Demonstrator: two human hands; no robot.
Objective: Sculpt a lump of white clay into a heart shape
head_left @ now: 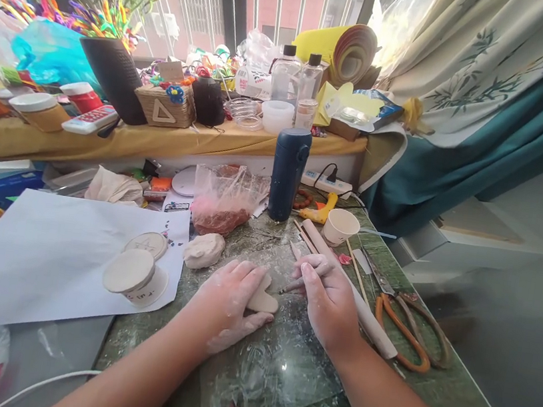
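Note:
My left hand (pixel 228 298) lies flat with its fingers spread on a flat piece of pale clay (pixel 264 301), pressing it onto a clear plastic sheet (pixel 273 365) on the green marble table. My right hand (pixel 331 299) is closed around a thin tool (pixel 290 288) whose tip points at the clay's right edge. Both hands are dusted with clay. A lump of clay (pixel 204 249) rests just left of them.
Orange-handled scissors (pixel 404 316), a long roller (pixel 355 289), wooden sticks and a paper cup (pixel 340 226) lie to the right. A dark blue bottle (pixel 288 173) and a plastic bag (pixel 226 198) stand behind. Two round clay-topped cups (pixel 133 273) sit on white paper at left.

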